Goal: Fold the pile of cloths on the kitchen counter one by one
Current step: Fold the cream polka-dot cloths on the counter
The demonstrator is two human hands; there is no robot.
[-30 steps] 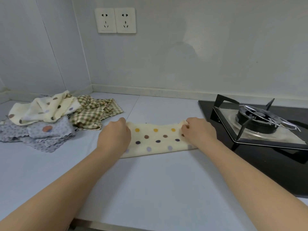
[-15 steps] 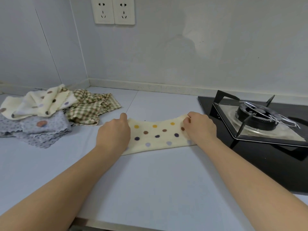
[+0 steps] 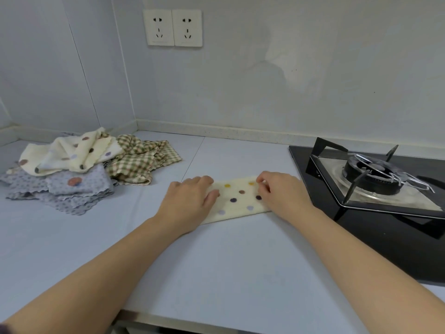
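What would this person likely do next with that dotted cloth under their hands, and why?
Probably fold the right end over to the left. The dotted cloth lies as a narrow strip on the counter; the right hand pinches its far right edge, while the left hand rests flat on the other end, seemingly holding it down.

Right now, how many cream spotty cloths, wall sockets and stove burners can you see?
Cream polka-dot fabric cloths: 2
White plastic wall sockets: 2
Black metal stove burner: 1
Total: 5
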